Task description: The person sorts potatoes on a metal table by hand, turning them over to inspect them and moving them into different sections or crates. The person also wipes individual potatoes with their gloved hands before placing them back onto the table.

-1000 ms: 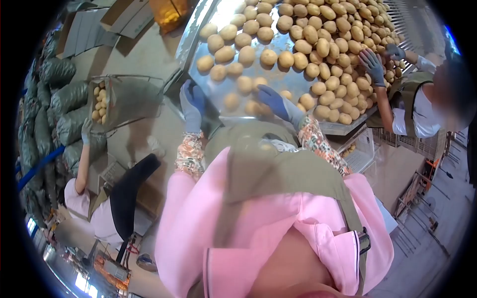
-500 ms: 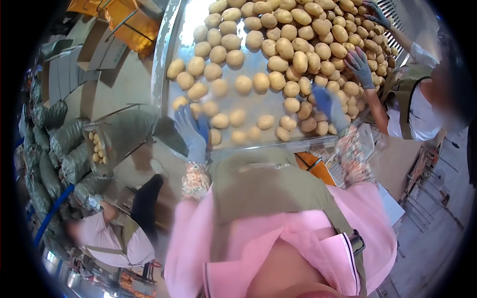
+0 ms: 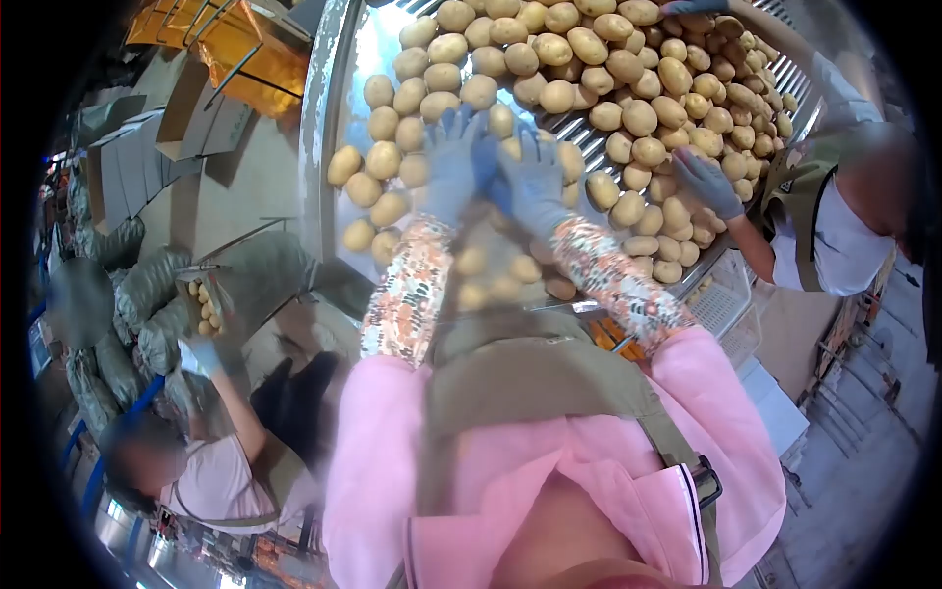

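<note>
My left hand, in a grey-blue glove, lies stretched out over potatoes in the middle of the metal table. Close beside it is my right hand, gloved the same way, its fingers extended and touching potatoes. The thumbs are side by side between them. Neither hand is wrapped round a potato. Loose potatoes lie left of my left hand, and a few more sit between my forearms, some blurred. Beyond my fingers and to the right spreads a dense heap of potatoes.
At the right, a co-worker's gloved hand touches the heap, and another gloved hand is at the far edge. A person is at lower left near a small box of potatoes and green sacks. A white basket stands below the table's right side.
My left hand has moved forward and right from the near edge. My right hand has swept left from the heap to meet it. The person at lower left now has an arm raised.
</note>
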`<state>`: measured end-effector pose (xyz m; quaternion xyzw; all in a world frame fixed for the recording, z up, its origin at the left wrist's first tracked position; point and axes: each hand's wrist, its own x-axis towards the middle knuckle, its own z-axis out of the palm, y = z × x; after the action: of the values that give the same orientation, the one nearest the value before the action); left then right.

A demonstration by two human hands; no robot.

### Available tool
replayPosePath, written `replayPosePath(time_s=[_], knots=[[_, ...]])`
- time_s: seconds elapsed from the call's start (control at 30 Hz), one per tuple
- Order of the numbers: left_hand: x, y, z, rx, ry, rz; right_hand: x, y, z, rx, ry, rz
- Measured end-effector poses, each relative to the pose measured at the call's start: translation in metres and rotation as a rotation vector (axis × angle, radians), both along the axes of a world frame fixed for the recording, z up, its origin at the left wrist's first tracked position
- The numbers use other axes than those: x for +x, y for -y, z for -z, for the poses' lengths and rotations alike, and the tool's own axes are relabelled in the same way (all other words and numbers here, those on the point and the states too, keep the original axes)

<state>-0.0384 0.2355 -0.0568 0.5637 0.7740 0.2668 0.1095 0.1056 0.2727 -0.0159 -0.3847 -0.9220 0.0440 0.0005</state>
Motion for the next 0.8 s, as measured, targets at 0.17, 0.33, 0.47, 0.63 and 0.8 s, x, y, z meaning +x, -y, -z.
replayPosePath(time_s=[0.17, 0.33, 0.47, 0.63, 0.8], knots=[[-0.064, 0.078, -0.003, -0.24, -0.321, -0.069, -0.006, 0.064, -0.015, -0.112, -0.01, -0.261], [-0.095, 0.155, 0.015, -0.2, -0.19, -0.163, 0.0, 0.11, -0.063, -0.524, -0.069, -0.42], [-0.083, 0.189, 0.029, -0.068, -0.084, -0.277, 0.045, 0.131, -0.011, -0.32, -0.158, -0.393], [-0.071, 0.218, 0.03, -0.016, 0.084, -0.365, 0.092, 0.121, -0.007, -0.055, -0.136, -0.147], [-0.064, 0.252, 0.041, 0.085, 0.145, -0.292, 0.134, 0.12, -0.01, -0.171, -0.239, 0.043]])
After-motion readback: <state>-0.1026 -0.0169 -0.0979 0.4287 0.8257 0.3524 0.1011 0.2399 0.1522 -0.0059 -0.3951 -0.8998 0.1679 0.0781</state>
